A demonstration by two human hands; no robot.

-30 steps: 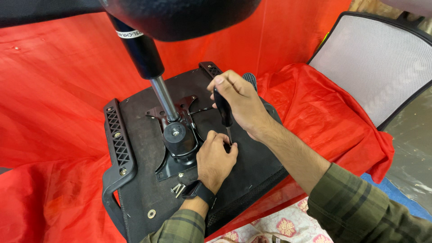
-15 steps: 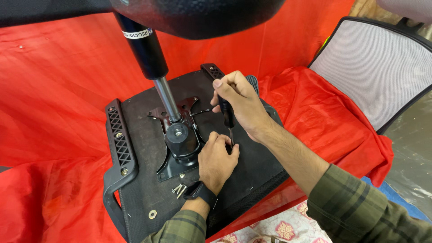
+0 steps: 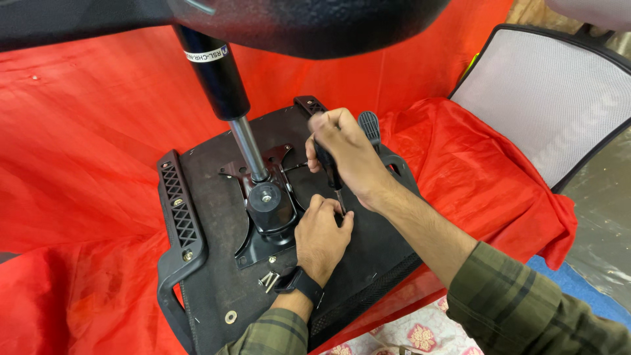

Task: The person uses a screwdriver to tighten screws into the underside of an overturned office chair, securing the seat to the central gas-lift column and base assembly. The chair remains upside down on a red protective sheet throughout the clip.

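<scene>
An upturned black chair seat (image 3: 217,289) lies on red cloth, with a black metal mechanism plate (image 3: 266,217) and a gas cylinder (image 3: 220,79) rising from it. My right hand (image 3: 345,154) grips a dark-handled screwdriver (image 3: 327,164) held upright, its tip down on the seat beside the plate. My left hand (image 3: 321,236), with a black wristband, rests fingers curled on the seat right at the screwdriver tip. What the left fingers pinch is hidden. A few loose screws (image 3: 268,281) lie near my left wrist.
A red cloth (image 3: 85,144) covers the work surface. A grey mesh chair back (image 3: 549,105) in a black frame leans at the right. A black armrest (image 3: 177,223) sits along the seat's left edge. A black chair base fills the top of view.
Both hands stay at the same spot by the plate. My right hand has shifted slightly around the screwdriver handle.
</scene>
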